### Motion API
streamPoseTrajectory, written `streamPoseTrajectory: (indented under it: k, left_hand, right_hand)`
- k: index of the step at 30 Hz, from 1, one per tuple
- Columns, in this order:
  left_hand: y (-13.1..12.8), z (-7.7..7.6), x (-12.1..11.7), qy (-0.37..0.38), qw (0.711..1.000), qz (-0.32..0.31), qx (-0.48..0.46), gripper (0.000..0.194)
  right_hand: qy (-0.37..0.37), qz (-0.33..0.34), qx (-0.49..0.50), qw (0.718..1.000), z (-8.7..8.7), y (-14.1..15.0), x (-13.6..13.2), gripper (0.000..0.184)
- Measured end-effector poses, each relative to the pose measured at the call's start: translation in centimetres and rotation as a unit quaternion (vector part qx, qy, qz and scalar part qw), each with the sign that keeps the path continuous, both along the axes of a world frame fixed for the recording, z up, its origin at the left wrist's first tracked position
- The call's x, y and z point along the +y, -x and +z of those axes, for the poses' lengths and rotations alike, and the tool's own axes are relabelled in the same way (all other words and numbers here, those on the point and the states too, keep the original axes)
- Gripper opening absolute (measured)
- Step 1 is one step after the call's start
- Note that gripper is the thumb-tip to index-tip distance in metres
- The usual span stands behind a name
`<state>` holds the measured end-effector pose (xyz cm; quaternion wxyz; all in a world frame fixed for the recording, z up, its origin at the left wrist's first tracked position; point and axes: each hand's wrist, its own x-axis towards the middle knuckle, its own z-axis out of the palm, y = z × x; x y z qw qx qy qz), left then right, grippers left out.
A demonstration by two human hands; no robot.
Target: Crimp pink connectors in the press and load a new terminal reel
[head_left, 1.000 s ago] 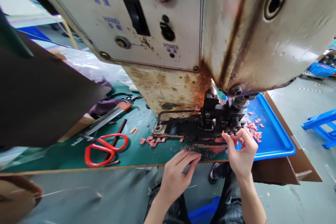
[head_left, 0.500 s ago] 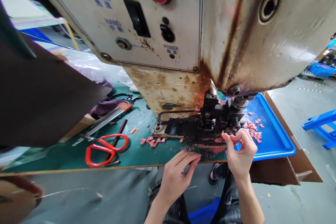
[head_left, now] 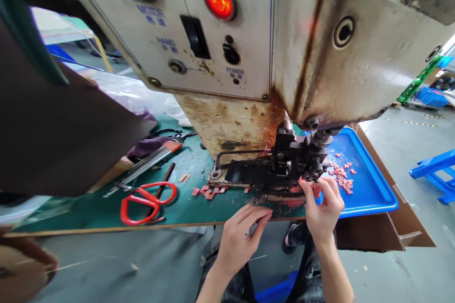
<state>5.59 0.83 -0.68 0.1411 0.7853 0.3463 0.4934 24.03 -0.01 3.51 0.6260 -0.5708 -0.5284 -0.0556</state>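
Observation:
My right hand (head_left: 324, 206) is closed in a pinch at the black tooling (head_left: 286, 161) of the press machine (head_left: 220, 118). A small red piece (head_left: 301, 181) shows at its fingertips, against the tool's front edge. My left hand (head_left: 241, 234) rests at the bench's front edge with thumb and fingers pressed together; whatever is between them, if anything, is hidden. Beneath the tooling, red crumbs (head_left: 293, 203) lie scattered. Small red square pieces (head_left: 209, 192) are loose on the green bench (head_left: 95, 213), left of the tooling.
Behind my right hand, a blue tray (head_left: 377, 201) holds several red pieces beside a cardboard box (head_left: 414, 225). Red-handled scissors (head_left: 140, 221), hex keys (head_left: 151, 163) and pliers (head_left: 177, 135) lie left. A blue stool (head_left: 433, 170) stands at far right.
The view has shifted slightly, showing more of the green lamp at the top. Both hands keep nearly the same place, with the right still pinching at the tooling.

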Motion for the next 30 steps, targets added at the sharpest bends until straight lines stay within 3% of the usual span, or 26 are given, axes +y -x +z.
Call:
streamPoseTrajectory:
  k: [3,6,13,15,18,23,30]
  left_hand:
    - [0.1,0.3,-0.1,0.0,1.0,-0.01,-0.01,0.018]
    - [1.2,0.7,0.0,-0.004,1.0,-0.001,0.0,0.017]
    - [6.3,0.6,2.5,-0.082,0.974,0.19,0.093,0.017]
    - [7.1,0.2,3.3,-0.086,0.964,0.215,0.131,0.023]
    - [7.5,-0.3,4.1,-0.085,0.961,0.208,0.164,0.034]
    - [7.2,-0.9,4.6,-0.065,0.969,0.192,0.144,0.031]
    - [7.4,-0.5,4.3,0.039,0.959,0.223,0.169,0.036]
  right_hand:
    - [-0.052,0.012,-0.017,0.998,-0.2,0.0,-0.5,0.01]
    - [-0.09,0.012,-0.036,0.995,0.0,-0.2,-1.8,0.021]
    - [-0.118,0.017,-0.059,0.991,1.5,-0.6,-4.8,0.034]
    - [-0.117,0.018,-0.058,0.991,1.8,-0.6,-5.2,0.037]
    - [-0.119,0.014,-0.057,0.991,2.0,-0.7,-5.6,0.038]
    - [-0.123,0.004,-0.057,0.991,2.0,-1.1,-6.1,0.035]
    - [-0.09,-0.032,-0.078,0.992,1.2,-3.8,-5.8,0.024]
